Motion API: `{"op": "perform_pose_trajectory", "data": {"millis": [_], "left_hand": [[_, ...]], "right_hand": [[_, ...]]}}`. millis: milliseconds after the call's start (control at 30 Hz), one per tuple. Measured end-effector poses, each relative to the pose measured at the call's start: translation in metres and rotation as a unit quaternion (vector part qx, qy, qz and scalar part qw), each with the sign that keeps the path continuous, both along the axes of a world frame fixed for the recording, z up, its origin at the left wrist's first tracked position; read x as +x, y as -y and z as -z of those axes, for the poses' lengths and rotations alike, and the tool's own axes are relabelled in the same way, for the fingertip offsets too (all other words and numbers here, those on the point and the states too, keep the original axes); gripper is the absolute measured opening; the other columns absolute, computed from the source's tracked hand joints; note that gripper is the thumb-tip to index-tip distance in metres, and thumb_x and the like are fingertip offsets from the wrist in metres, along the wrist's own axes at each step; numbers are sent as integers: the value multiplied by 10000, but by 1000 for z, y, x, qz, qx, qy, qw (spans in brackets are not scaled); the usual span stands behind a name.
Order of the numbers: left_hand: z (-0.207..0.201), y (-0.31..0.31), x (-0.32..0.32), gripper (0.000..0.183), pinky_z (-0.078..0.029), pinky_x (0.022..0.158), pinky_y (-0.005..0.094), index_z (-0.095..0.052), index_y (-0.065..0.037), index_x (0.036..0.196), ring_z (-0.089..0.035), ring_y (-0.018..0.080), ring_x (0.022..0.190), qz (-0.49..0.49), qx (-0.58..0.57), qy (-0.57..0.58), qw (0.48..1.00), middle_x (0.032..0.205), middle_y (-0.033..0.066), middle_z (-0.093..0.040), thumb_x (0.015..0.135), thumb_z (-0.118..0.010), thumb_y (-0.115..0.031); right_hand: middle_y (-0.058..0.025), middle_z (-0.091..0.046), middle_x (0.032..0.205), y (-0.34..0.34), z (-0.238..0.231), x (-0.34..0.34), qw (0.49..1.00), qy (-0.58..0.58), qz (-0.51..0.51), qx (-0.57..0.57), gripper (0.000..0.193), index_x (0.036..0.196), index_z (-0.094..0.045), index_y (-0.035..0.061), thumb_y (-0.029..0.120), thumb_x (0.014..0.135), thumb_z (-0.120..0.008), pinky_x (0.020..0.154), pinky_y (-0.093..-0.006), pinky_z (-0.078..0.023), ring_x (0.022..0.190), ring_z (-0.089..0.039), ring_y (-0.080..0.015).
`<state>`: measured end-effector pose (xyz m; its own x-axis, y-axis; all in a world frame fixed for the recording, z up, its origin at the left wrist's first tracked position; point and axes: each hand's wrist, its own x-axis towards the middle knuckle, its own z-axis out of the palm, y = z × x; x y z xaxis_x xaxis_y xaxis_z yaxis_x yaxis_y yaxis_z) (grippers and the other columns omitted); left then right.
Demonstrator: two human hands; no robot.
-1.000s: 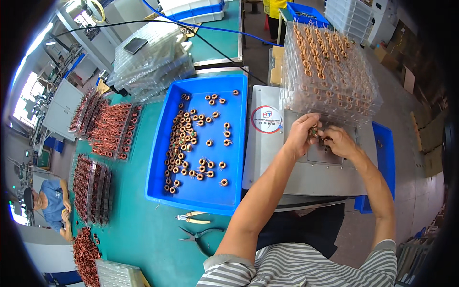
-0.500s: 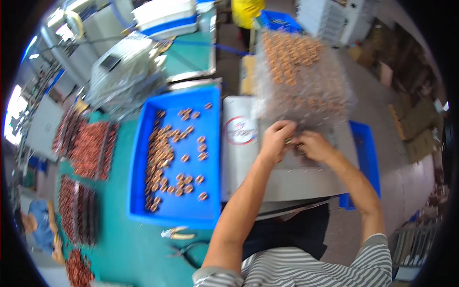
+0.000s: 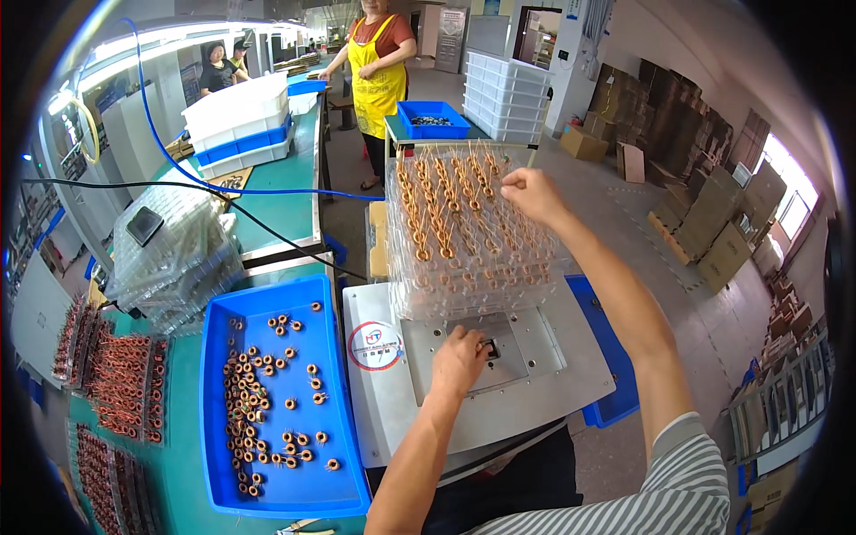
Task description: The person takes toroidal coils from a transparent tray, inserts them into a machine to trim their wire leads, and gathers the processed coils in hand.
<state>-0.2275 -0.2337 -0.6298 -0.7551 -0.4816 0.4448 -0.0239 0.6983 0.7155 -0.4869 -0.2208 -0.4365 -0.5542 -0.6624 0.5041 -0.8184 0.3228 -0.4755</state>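
Note:
My left hand (image 3: 458, 360) rests on the grey metal fixture plate (image 3: 535, 397), its fingertips closed on a small dark coil (image 3: 489, 348) at the plate's square recess. My right hand (image 3: 533, 194) reaches out over the far part of a stack of clear plastic trays (image 3: 419, 299) filled with copper-wound coils (image 3: 443, 234). Its fingertips pinch one coil near the tray's far edge. A blue tray (image 3: 343, 464) of several loose ring coils (image 3: 254, 392) lies left of the fixture.
A stack of clear trays (image 3: 174, 259) and trays of copper coils (image 3: 116, 383) sit at the left. Beyond the bench stand a person in a yellow apron (image 3: 379, 67), a blue bin (image 3: 432, 119), white crates (image 3: 504, 85) and cardboard boxes (image 3: 704, 209). Cables (image 3: 267, 192) cross the green bench.
My right hand left the fixture and moved up to the far side of the clear tray stack. My left hand stayed at the fixture. The view tilted upward.

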Motion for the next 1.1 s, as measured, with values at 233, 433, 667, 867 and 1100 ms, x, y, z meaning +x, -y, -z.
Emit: {"op": "perform_pose_trajectory", "data": {"millis": [233,433,667,867,1100], "left_hand": [[-6,-5,4,145,-553,739,437,-660,-69,955,-595,310,979,12,-72,117,990,1008,122,-573,847,-638,-165],[0,-7,3,146,-539,742,434,-666,-90,942,-602,323,940,-1,-81,105,991,962,104,-597,814,-651,-159],[-12,9,7,156,-435,447,256,-612,-12,986,-602,121,586,82,467,-52,879,779,20,-600,870,-644,-111],[-26,21,13,178,-364,355,209,-583,-43,1075,-633,144,585,159,697,-148,684,823,71,-637,924,-584,-135],[-11,31,13,116,-398,375,187,-586,-100,998,-659,141,666,131,739,-208,627,823,60,-662,928,-617,-186]], "right_hand": [[-134,-713,806,63,5,-19,986,14,95,136,210,792,-744,94,276,689,-771,757,-392,-524,814,-690,-271],[-121,-696,787,51,8,-15,995,51,70,50,188,788,-708,56,223,703,-730,680,-366,-534,775,-697,-239],[-51,-627,738,-24,-7,54,960,213,-129,-131,138,868,-565,30,160,852,-612,531,-263,-487,607,-598,-102],[3,-574,772,-103,42,109,957,187,-219,19,108,925,-592,17,81,864,-654,606,-231,-444,680,-527,-57],[-144,-674,870,-113,83,128,969,123,-164,138,163,952,-609,-4,52,814,-675,705,-344,-520,816,-671,-215]]}}
